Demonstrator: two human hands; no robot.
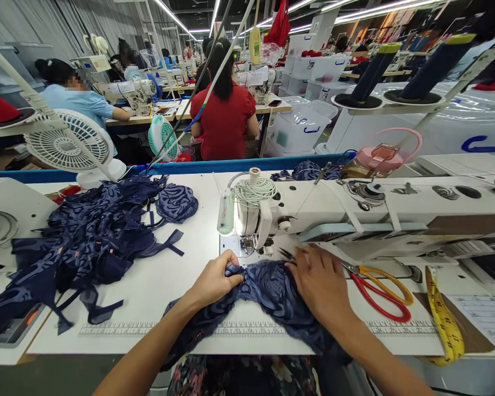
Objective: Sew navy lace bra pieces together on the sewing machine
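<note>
A navy patterned bra [274, 283] with lace-like edging lies in front of the sewing machine's needle area [247, 242], its near parts hanging over the table edge. My left hand [218, 278] pinches the bra at its middle, between the cups, with thumb and fingers. My right hand [322, 283] lies over the outer side of the right cup, fingers laid forward and thumb on the fabric. Scissors [381, 291] with orange and red handles lie partly beneath the right fingers, blade tips showing at the left. The fabric under my right palm is hidden.
A heap of navy bra pieces [94, 231] covers the left of the table, beside a single cup [177, 203]. A yellow tape measure [443, 316] hangs over the front edge at right. Thread cones [373, 74] stand overhead. Co-workers sit ahead; a white fan [70, 146] stands left.
</note>
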